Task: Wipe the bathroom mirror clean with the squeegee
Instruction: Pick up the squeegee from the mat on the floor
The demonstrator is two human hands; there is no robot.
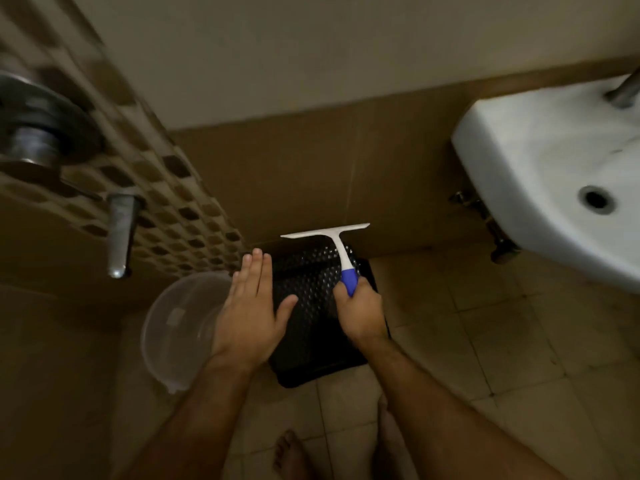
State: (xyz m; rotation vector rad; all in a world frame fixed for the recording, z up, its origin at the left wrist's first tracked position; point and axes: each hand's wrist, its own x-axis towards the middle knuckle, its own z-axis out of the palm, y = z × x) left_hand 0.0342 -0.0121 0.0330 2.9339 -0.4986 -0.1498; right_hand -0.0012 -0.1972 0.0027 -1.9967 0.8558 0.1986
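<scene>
My right hand [362, 315] grips the blue end of a squeegee [337, 245] with a white neck and a white blade. The blade points up and away from me, level, above a black perforated bin [311, 292] on the floor. My left hand [251, 306] is flat and empty, fingers together and thumb apart, hovering over the bin's left edge. No mirror is in view.
A clear plastic bowl [176, 327] lies on the floor left of the bin. A white wall-hung sink [540, 168] juts out at the right. A metal tap and spout [119, 233] stick out of the mosaic-tiled wall on the left. My bare foot [289, 455] shows below.
</scene>
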